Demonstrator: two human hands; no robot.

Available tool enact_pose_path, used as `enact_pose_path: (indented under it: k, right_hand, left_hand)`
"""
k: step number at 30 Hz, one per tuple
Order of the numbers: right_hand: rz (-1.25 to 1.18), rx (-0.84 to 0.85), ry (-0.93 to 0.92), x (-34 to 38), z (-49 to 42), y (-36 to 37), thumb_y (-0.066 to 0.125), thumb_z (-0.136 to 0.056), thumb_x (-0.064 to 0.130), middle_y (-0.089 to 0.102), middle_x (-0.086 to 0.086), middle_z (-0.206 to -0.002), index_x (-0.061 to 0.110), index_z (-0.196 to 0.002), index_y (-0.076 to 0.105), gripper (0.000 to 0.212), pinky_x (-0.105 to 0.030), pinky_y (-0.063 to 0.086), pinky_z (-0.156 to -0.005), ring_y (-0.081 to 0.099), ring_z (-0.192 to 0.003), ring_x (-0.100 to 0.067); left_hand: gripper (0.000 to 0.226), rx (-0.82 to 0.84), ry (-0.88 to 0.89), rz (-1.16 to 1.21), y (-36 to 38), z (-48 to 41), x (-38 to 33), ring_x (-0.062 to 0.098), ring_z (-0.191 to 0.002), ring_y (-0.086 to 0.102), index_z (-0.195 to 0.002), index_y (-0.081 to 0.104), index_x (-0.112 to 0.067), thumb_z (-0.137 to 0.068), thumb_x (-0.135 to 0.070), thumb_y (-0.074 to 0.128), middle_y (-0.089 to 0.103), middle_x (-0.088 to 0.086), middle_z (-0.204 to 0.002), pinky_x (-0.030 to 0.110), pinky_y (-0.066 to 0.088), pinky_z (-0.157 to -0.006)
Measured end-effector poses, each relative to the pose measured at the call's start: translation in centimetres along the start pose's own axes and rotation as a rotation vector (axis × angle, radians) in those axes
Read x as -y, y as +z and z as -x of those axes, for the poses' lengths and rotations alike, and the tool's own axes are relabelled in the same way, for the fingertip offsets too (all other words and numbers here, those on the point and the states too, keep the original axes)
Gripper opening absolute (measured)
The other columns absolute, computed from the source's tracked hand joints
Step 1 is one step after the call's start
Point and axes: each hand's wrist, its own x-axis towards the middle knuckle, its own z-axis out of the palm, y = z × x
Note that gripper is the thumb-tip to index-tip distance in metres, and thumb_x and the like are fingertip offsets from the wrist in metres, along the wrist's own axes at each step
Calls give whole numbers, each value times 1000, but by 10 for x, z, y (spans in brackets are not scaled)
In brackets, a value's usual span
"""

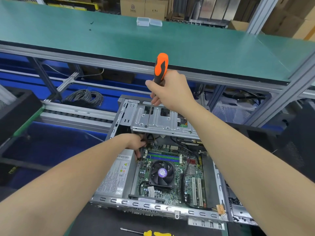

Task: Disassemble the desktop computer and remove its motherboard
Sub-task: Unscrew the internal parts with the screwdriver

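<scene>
An open desktop computer case lies in front of me. Its green motherboard carries a black CPU fan and sits beside the grey power supply. My right hand grips an orange and black screwdriver, whose tip rests on the silver drive cage at the far end of the case. My left hand reaches under that cage among the cables; its fingers are partly hidden and seem curled round black cables.
A second, yellow-handled screwdriver lies on the black mat by the near edge. A green shelf with a clear plastic box spans the back. A coil of grey cable lies at the left. Another case part is at the right.
</scene>
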Motion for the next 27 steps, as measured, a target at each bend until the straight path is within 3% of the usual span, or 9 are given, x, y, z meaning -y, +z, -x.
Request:
enact_pose_path:
  k: [3,7,11,13,17,19,22,24,27]
  right_hand:
    - [-11,-3,9,-1,0,1,63,-100,27,74,-5,-67,0,-91,61,27,-22,58,-51,72,-52,-12]
    - [-28,-35,17,0,2,-1,63,-100,26,73,-6,-67,-2,-91,62,29,-25,60,-52,72,-51,-13]
    - [-29,-95,-23,3,8,-5,62,-99,28,72,-5,-65,-2,-90,61,31,-32,62,-53,71,-49,-12]
    - [-52,-122,-44,5,13,-9,61,-98,29,71,-5,-63,-1,-88,59,32,-34,61,-50,71,-49,-13]
    - [-125,-201,-92,9,28,-17,62,-95,31,69,-7,-62,2,-84,57,32,-30,55,-44,71,-49,-15]
    - [-130,-251,-128,14,37,-20,62,-95,32,68,-8,-59,1,-82,58,33,-36,57,-45,70,-48,-14]
    - [-88,-338,-210,24,49,-23,60,-96,30,64,-7,-56,1,-79,58,34,-42,57,-51,68,-46,-11]
    - [-57,-390,-277,32,57,-23,60,-97,27,63,-6,-54,1,-77,58,33,-43,56,-54,67,-47,-13]
    - [-14,-404,-345,43,69,-21,60,-98,23,60,-7,-52,1,-72,57,34,-44,53,-57,64,-48,-21]
  left_hand:
    - [44,2,11,-32,-1,0,1,26,-93,77,-123,65,5,-111,-31,43,77,17,-109,43,58,-97]
    - [46,99,23,-105,-4,7,-3,11,-78,64,-130,57,6,-115,-27,28,74,18,-118,29,47,-101]
    - [44,110,55,-235,-8,20,-9,9,-73,58,-101,68,-11,-114,-30,31,76,2,-86,25,45,-84]
    - [41,118,98,-139,-15,34,-14,11,-66,53,-89,67,-16,-112,-30,36,68,-5,-70,27,43,-74]
    - [27,214,135,86,-38,74,-21,10,-50,31,-95,59,-13,-109,-22,37,52,-5,-63,22,25,-47]
    - [20,305,188,320,-52,95,-19,11,-52,28,-100,55,-9,-108,-15,39,49,-1,-68,21,23,-45]
    - [8,463,338,677,-68,117,-10,10,-58,37,-101,56,-8,-105,-9,49,52,3,-77,18,37,-51]
    - [14,400,384,750,-72,121,-3,10,-62,46,-111,57,-2,-97,-1,55,58,5,-80,18,45,-57]
    - [30,205,336,793,-68,115,3,13,-61,49,-113,58,1,-93,12,38,59,7,-78,22,47,-56]
